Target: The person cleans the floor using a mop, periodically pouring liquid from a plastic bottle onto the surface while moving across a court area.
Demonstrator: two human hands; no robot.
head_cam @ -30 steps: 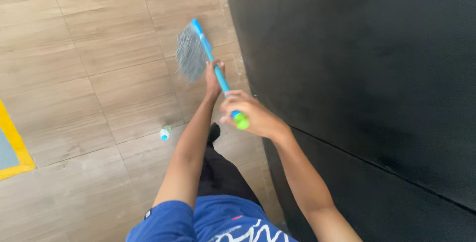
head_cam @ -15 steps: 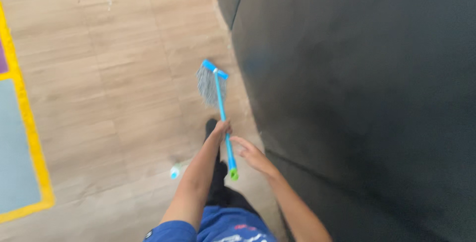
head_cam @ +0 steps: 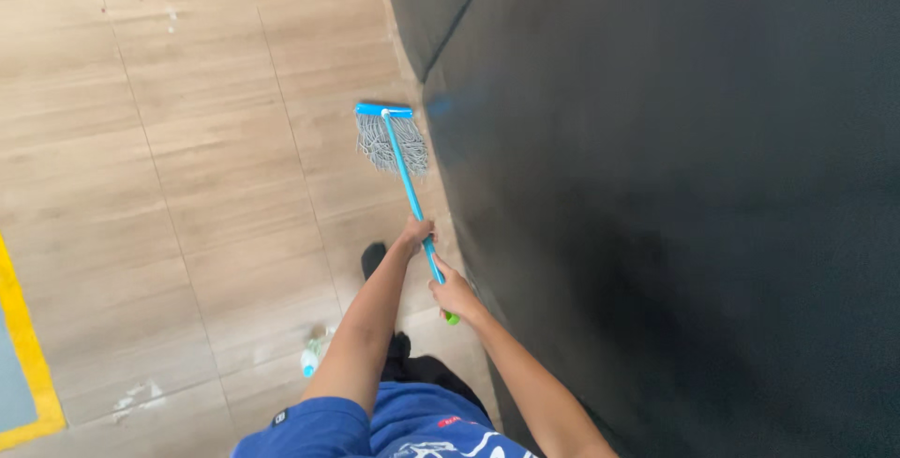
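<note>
A mop with a blue handle (head_cam: 405, 177) and grey string head (head_cam: 390, 142) rests on the wood-look tile floor beside a black wall. My left hand (head_cam: 415, 231) grips the handle midway. My right hand (head_cam: 454, 295) grips it lower, near the green end cap (head_cam: 453, 319). The mop head lies ahead of me, right at the foot of the wall.
The black wall (head_cam: 675, 186) fills the right side. A small crumpled bottle or scrap of litter (head_cam: 314, 353) lies on the floor by my feet. My dark shoe (head_cam: 373, 257) shows below my left arm. A yellow floor line (head_cam: 28, 345) runs at the left edge.
The mop head has moved forward and away from me along the wall. My arms have stretched out, and the view has shifted so the yellow line sits further left.
</note>
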